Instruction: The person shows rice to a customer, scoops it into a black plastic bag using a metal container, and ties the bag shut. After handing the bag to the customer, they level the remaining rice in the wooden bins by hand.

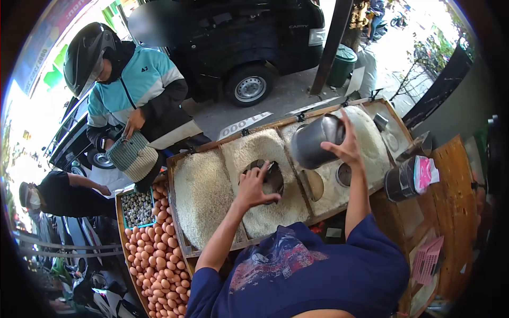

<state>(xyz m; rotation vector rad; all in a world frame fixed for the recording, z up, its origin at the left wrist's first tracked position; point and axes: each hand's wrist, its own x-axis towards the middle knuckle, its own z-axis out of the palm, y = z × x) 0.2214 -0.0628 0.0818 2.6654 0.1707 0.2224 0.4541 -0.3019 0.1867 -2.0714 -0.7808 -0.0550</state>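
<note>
My right hand [344, 146] grips a large grey metal can [317, 142] by its side, thumb and fingers spread around it. The can is tilted over the rice in a wooden divided bin [319, 218]. Below it, a tan oval disc [313, 185] and a small round tin [344, 175] rest in the grain. My left hand [254, 186] hovers with thumb and fingers apart over a dark round container [274, 183] set in the white rice [254, 146]. Its fingertips overlap the container's mouth.
Brown eggs [159, 259] and small speckled eggs [139, 208] fill a crate at left. Across the bin, a helmeted person [127, 90] holds a woven bag [132, 153]. A black container [400, 183] with pink packaging stands at right, near a pink basket [427, 259].
</note>
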